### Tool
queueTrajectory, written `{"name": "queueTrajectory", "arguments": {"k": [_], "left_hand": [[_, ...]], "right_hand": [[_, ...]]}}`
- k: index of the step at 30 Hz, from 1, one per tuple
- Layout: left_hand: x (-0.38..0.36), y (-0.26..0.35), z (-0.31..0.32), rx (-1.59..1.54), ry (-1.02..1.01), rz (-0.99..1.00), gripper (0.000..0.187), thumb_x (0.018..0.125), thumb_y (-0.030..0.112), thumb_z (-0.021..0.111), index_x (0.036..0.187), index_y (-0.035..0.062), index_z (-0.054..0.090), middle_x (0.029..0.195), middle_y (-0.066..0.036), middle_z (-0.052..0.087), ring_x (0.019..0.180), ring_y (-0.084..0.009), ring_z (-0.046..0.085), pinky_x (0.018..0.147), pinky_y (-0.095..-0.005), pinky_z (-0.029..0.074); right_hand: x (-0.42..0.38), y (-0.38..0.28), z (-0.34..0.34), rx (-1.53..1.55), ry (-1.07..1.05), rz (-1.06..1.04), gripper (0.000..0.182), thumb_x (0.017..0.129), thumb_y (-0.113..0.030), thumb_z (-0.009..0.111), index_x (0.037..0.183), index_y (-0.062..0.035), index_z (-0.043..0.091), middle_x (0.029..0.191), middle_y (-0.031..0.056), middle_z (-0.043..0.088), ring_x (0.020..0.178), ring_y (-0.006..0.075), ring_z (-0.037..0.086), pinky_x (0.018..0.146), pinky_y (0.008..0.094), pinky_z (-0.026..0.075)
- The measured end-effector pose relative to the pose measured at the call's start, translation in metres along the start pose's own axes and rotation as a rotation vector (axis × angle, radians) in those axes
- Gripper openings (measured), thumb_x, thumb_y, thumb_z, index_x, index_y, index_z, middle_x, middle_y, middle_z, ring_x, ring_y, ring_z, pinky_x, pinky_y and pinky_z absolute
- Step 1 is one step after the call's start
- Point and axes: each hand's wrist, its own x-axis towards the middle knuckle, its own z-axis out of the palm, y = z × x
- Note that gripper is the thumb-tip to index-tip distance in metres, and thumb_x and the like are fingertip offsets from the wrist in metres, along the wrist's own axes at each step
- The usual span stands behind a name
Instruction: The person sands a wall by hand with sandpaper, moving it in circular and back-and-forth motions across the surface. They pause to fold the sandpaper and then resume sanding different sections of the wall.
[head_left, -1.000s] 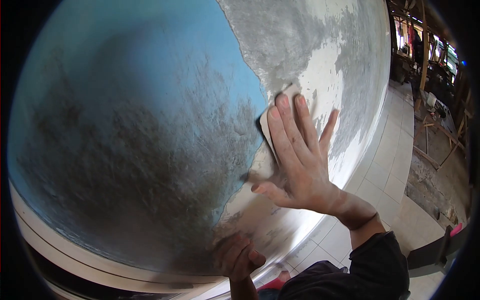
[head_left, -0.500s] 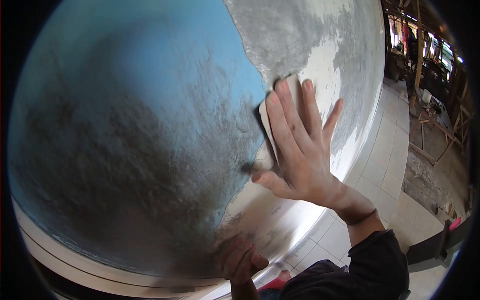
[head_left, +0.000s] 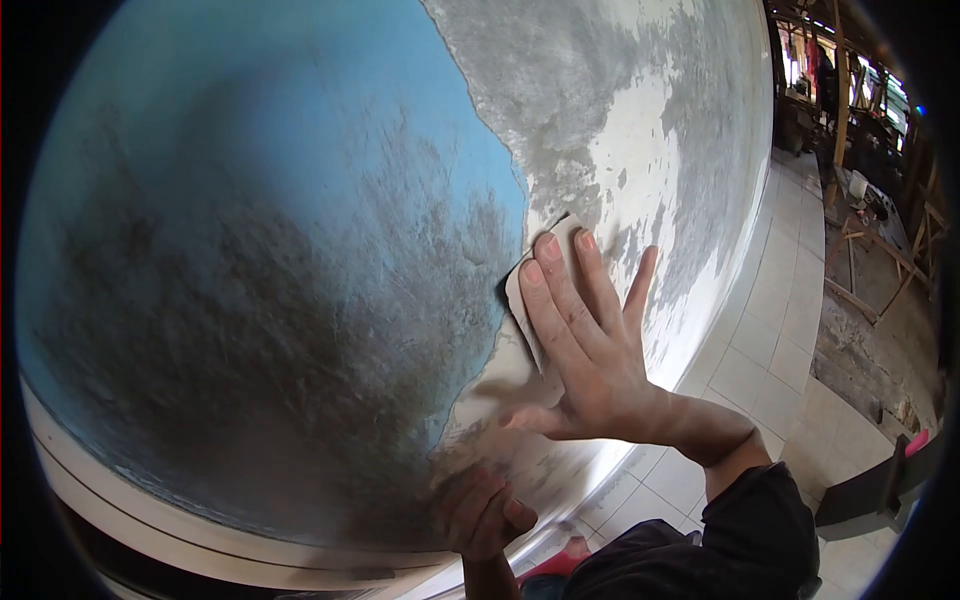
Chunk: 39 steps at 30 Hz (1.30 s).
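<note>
A folded piece of sandpaper (head_left: 568, 232), pale on its back and dark at the edge, lies flat against the wall. My right hand (head_left: 595, 345) presses it there with the fingers stretched over it and the thumb out to the left. It covers the ragged border between the blue paint (head_left: 340, 110) and the bare grey and white patch (head_left: 640, 140). Down in the shadow, my left hand (head_left: 482, 515) is curled into a loose fist close to the wall's lower part; no object shows in it.
Dark smudges (head_left: 250, 360) cover much of the blue area. A pale ledge or trim (head_left: 200, 530) runs along the wall's foot. Light floor tiles (head_left: 745, 365) lie to the right, with a dark post-like piece (head_left: 870, 495) and wooden frames (head_left: 880, 255) beyond.
My right hand has slid down and slightly left along the wall with the sandpaper under its fingers. My left hand has stayed nearly in place.
</note>
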Motion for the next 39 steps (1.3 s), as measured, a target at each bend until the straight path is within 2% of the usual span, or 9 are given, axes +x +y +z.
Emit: {"name": "queueTrajectory", "arguments": {"k": [5, 9, 12, 20, 25, 28, 31, 34, 39], "left_hand": [[0.001, 0.001, 0.005, 0.034, 0.008, 0.037, 0.021, 0.082, 0.015, 0.049, 0.064, 0.0064, 0.056, 0.073, -0.007, 0.059, 0.065, -0.022, 0.059, 0.059, -0.0324, 0.054], [0.002, 0.001, 0.003, 0.039, 0.0, 0.017, 0.016, 0.079, 0.014, 0.055, 0.066, 0.0048, 0.06, 0.077, -0.005, 0.062, 0.067, -0.0202, 0.063, 0.058, -0.0305, 0.055], [0.0, -0.001, 0.004, 0.024, -0.016, 0.033, 0.022, 0.084, 0.015, 0.049, 0.064, 0.0066, 0.055, 0.073, -0.006, 0.059, 0.065, -0.0223, 0.06, 0.059, -0.0335, 0.054], [0.004, 0.002, 0.003, 0.083, -0.056, 0.037, 0.021, 0.084, 0.014, 0.05, 0.065, 0.0072, 0.055, 0.073, -0.006, 0.059, 0.066, -0.0224, 0.061, 0.059, -0.0333, 0.054], [0.004, 0.004, 0.006, 0.116, -0.057, 0.039, 0.021, 0.085, 0.014, 0.05, 0.065, 0.0072, 0.056, 0.073, -0.006, 0.059, 0.066, -0.0224, 0.061, 0.059, -0.0334, 0.054], [0.005, 0.004, 0.006, 0.131, -0.05, 0.039, 0.022, 0.085, 0.013, 0.05, 0.065, 0.0071, 0.056, 0.072, -0.006, 0.059, 0.066, -0.0224, 0.061, 0.059, -0.0334, 0.054], [0.007, 0.003, 0.008, 0.14, -0.035, 0.05, 0.022, 0.085, 0.013, 0.05, 0.064, 0.0069, 0.056, 0.071, -0.006, 0.059, 0.065, -0.022, 0.06, 0.058, -0.0335, 0.053], [0.009, 0.007, 0.01, 0.16, -0.036, 0.043, 0.023, 0.086, 0.014, 0.05, 0.064, 0.0068, 0.055, 0.07, -0.007, 0.059, 0.064, -0.0216, 0.06, 0.057, -0.0335, 0.053], [0.007, 0.006, 0.012, 0.176, -0.019, 0.028, 0.024, 0.086, 0.014, 0.051, 0.063, 0.0067, 0.055, 0.068, -0.007, 0.059, 0.062, -0.0217, 0.06, 0.057, -0.0333, 0.052]], "right_hand": [[0.032, 0.004, -0.011, -0.136, 0.073, 0.018, 0.097, 0.075, -0.07, 0.051, 0.144, -0.0055, 0.027, 0.15, 0.0152, 0.021, 0.139, 0.0379, 0.014, 0.089, 0.0803, 0.0], [0.001, -0.003, 0.006, 0.046, 0.089, 0.012, 0.093, 0.077, -0.068, 0.05, 0.142, -0.0058, 0.029, 0.15, 0.0145, 0.022, 0.139, 0.0362, 0.016, 0.09, 0.0795, -0.001], [-0.006, 0.009, 0.01, -0.123, 0.067, -0.052, 0.093, 0.077, -0.068, 0.05, 0.141, -0.0037, 0.03, 0.15, 0.0161, 0.022, 0.139, 0.0362, 0.017, 0.09, 0.0795, 0.0], [-0.003, 0.011, 0.008, -0.008, 0.106, 0.012, 0.092, 0.079, -0.064, 0.052, 0.142, -0.0002, 0.027, 0.15, 0.0175, 0.021, 0.14, 0.0333, 0.018, 0.092, 0.0783, -0.001], [0.03, 0.021, -0.016, -0.144, 0.073, -0.004, 0.092, 0.083, -0.068, 0.039, 0.142, 0.0028, 0.025, 0.149, 0.0209, 0.023, 0.14, 0.0336, 0.017, 0.099, 0.0678, -0.013], [0.024, 0.021, -0.018, -0.131, 0.043, -0.002, 0.093, 0.083, -0.069, 0.039, 0.142, 0.0011, 0.026, 0.149, 0.0187, 0.023, 0.14, 0.0335, 0.017, 0.099, 0.0684, -0.012], [0.006, 0.027, -0.01, -0.097, 0.056, -0.048, 0.094, 0.077, -0.067, 0.052, 0.143, -0.005, 0.027, 0.15, 0.0132, 0.023, 0.14, 0.0297, 0.018, 0.094, 0.0773, 0.001], [0.025, 0.027, -0.023, -0.103, 0.034, -0.06, 0.094, 0.081, -0.07, 0.04, 0.143, -0.0001, 0.026, 0.149, 0.0177, 0.024, 0.14, 0.034, 0.017, 0.098, 0.0704, -0.01], [0.012, 0.029, -0.013, -0.05, 0.056, -0.068, 0.094, 0.081, -0.069, 0.042, 0.142, -0.0002, 0.026, 0.149, 0.0182, 0.024, 0.139, 0.0338, 0.018, 0.098, 0.0716, -0.008]]}}
